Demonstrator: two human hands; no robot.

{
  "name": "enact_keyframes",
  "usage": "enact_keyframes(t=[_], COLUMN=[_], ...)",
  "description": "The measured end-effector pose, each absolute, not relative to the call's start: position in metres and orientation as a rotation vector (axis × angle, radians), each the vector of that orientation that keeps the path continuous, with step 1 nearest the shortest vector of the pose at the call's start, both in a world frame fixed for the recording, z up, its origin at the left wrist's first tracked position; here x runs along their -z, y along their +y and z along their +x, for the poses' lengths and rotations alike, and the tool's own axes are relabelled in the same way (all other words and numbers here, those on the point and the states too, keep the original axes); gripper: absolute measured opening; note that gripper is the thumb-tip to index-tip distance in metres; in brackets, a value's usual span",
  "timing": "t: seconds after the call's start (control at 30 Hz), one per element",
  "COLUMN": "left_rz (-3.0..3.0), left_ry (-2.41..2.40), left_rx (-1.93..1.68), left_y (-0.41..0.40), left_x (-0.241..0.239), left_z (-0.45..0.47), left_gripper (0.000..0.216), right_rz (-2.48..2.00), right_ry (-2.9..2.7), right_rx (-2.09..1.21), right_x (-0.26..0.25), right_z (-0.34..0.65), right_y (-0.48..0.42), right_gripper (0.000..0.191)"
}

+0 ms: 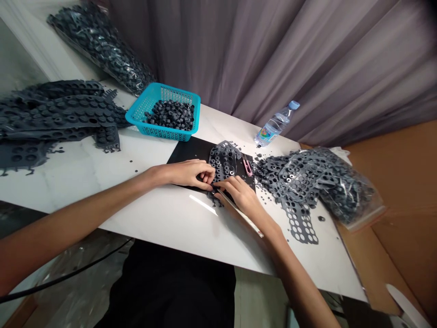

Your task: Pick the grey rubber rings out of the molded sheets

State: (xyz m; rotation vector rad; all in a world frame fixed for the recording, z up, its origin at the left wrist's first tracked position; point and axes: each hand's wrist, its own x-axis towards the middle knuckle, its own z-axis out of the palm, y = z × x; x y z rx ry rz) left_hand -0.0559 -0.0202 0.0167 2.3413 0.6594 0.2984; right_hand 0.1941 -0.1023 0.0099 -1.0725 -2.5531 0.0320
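A dark grey moulded rubber sheet point(223, 157) with rows of round ring-shaped parts lies on a black mat point(186, 152) in front of me. My left hand point(201, 174) has its fingers curled and pinched at the sheet's near left part. Beside it, almost touching, my right hand point(239, 193) is closed around a thin pale stick point(244, 216), much like a chopstick. The stick's tip points at the spot between my hands, and its far end slants toward my right wrist. Fingers partly hide the small part being worked on.
A turquoise basket point(145, 109) holds many small grey rings. Stacked rubber sheets point(68, 111) lie left, with a filled plastic bag point(102, 50) behind. Pink snips point(247, 166), a water bottle point(275, 125), punched sheets point(302, 180) and another bag point(351, 196) are right.
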Motion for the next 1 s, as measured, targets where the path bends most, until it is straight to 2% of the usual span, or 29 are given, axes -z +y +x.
enact_keyframes(t=[0.17,0.3,0.57,0.63,0.77,0.83,1.0], left_rz=[2.350,2.370,2.353,2.341,2.235,2.184,2.189], left_ry=[0.683,0.711,0.697,0.684,0.662,0.644,0.581], left_rx=[-0.282,-0.228,-0.232,-0.236,-0.269,-0.293,-0.308], left_y=[-0.023,-0.026,-0.028,-0.026,-0.022,-0.020,-0.015], left_x=[-0.020,-0.025,-0.031,-0.030,-0.024,-0.021,-0.014], left_z=[-0.055,-0.053,-0.054,-0.056,-0.060,-0.061,-0.060], left_gripper=[0.026,0.026,0.030,0.028,0.028,0.034,0.032], right_rz=[-1.204,-1.428,-1.822,-1.788,-1.567,-1.426,-1.181], right_ry=[-2.448,-2.193,-1.937,-1.929,-1.949,-2.035,-2.264], right_rx=[0.122,0.091,0.292,0.188,-0.287,-0.458,-0.560], right_x=[0.001,-0.001,-0.014,-0.016,-0.024,-0.028,-0.029], right_z=[0.180,0.182,0.278,0.284,0.256,0.235,0.210], right_y=[-0.108,-0.110,-0.098,-0.094,-0.095,-0.101,-0.109], right_gripper=[0.025,0.030,0.037,0.037,0.039,0.029,0.018])
